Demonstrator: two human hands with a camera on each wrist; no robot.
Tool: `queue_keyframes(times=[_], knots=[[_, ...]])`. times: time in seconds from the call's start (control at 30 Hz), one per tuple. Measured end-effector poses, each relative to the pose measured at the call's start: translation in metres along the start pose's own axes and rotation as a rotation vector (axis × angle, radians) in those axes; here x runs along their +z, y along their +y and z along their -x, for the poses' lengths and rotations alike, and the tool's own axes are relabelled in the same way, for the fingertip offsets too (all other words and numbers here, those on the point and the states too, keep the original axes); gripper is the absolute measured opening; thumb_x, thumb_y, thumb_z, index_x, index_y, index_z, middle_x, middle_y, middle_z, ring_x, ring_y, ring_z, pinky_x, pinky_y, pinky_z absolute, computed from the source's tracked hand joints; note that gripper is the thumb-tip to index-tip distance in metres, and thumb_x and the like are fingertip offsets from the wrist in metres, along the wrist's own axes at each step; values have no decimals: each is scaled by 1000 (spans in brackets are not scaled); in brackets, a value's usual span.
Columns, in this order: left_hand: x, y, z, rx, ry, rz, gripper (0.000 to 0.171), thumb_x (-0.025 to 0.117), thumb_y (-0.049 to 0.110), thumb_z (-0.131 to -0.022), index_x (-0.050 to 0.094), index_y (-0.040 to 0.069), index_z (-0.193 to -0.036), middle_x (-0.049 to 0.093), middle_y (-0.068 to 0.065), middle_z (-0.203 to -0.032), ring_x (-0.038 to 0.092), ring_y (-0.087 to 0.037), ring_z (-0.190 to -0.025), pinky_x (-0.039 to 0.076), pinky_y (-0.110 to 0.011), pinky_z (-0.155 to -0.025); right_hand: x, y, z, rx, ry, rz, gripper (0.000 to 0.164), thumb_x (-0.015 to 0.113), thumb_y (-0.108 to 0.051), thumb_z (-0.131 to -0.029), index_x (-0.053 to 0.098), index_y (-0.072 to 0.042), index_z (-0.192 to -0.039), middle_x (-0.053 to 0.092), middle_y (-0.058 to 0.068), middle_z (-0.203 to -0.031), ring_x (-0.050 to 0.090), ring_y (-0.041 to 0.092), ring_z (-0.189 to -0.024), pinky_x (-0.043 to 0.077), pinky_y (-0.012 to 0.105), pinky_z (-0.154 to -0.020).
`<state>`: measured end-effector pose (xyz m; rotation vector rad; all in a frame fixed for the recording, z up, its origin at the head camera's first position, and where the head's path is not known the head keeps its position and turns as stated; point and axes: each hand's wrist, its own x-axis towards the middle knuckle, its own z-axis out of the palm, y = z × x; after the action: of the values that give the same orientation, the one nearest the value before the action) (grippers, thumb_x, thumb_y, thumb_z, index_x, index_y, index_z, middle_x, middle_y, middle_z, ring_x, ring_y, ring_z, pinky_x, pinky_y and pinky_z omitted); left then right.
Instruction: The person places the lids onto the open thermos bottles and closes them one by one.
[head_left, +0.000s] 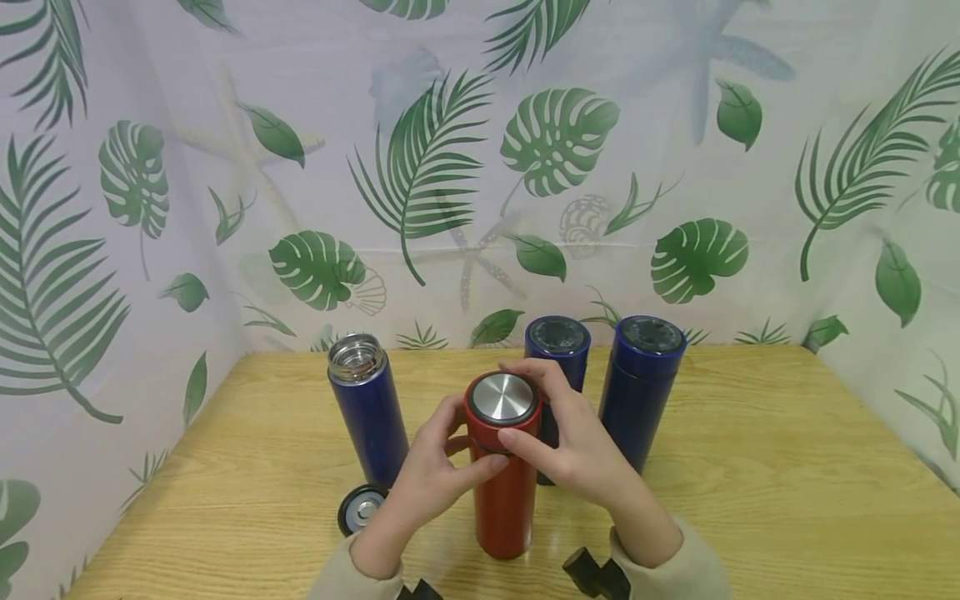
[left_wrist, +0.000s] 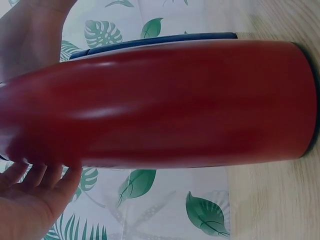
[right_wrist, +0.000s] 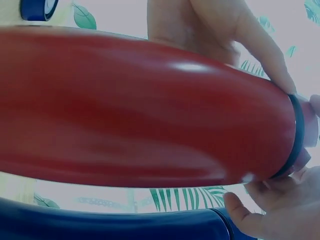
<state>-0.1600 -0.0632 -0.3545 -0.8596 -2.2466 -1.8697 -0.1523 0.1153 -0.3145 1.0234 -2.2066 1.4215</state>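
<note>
A red cylindrical flask (head_left: pixel 505 508) stands on the wood-grain worktop (head_left: pixel 787 467); the left hand (head_left: pixel 438 467) grips its upper body, presumably steadying it; the right hand (head_left: pixel 576 433) grasps its silver-topped red lid (head_left: pixel 504 397).

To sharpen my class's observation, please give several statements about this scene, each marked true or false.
1. The left hand and the right hand both grip the tall red cylindrical flask. True.
2. The red flask lies on its side. False: it stands upright.
3. An uncapped dark-blue cylindrical flask stands left of the red flask. True.
4. The red flask has no lid. False: a round metal-topped red lid covers it.
</note>
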Motion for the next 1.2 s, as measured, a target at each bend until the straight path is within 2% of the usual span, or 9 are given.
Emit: queue_keyframes(times=[0.23,0.43,0.6,0.83,0.9,1.07,1.2], knots=[[1,3,0,-21,16,-3,51,70,14,-76,45,10,-121,52,-3,-114,49,-16,-104,44,-34,-84,4,-3,0,98,80,83,53,70,-16,-76,40,-7,-119,50,4,-107,48,15,-95,44,35,-79],[2,2,0,-33,18,5,50,70,16,-77,46,10,-120,53,-2,-113,49,-16,-103,44,-33,-83,1,-4,1,44,96,87,50,69,-11,-75,42,-4,-117,53,4,-107,49,15,-95,43,34,-79],[2,2,1,-36,23,3,50,70,15,-76,47,10,-120,53,-2,-112,49,-16,-103,44,-34,-83,-1,-2,1,2,60,32,45,63,-10,-80,40,-3,-119,53,5,-111,50,17,-100,41,37,-85],[0,3,0,-50,20,8,49,69,17,-77,47,10,-120,53,-2,-114,49,-16,-106,44,-36,-84,-4,1,1,-41,12,-47,39,54,-6,-84,38,-3,-120,53,8,-113,50,19,-104,38,33,-90],[0,3,0,-49,19,6,49,69,18,-77,47,10,-120,53,-2,-114,49,-16,-106,44,-36,-84,-3,1,0,-24,11,-40,40,55,-8,-84,38,-3,-120,52,7,-113,49,18,-103,39,34,-88],[0,3,0,-53,18,-1,50,69,19,-77,46,11,-121,53,-1,-114,48,-15,-105,44,-35,-84,1,-1,-1,79,49,29,45,62,-20,-82,41,-7,-120,51,3,-110,47,15,-98,41,38,-82],[0,3,0,-48,18,-7,50,69,19,-77,47,11,-121,53,-1,-114,48,-15,-105,44,-35,-84,3,-2,-1,107,81,58,48,67,-17,-78,42,-8,-118,52,2,-108,48,14,-97,42,36,-81]])
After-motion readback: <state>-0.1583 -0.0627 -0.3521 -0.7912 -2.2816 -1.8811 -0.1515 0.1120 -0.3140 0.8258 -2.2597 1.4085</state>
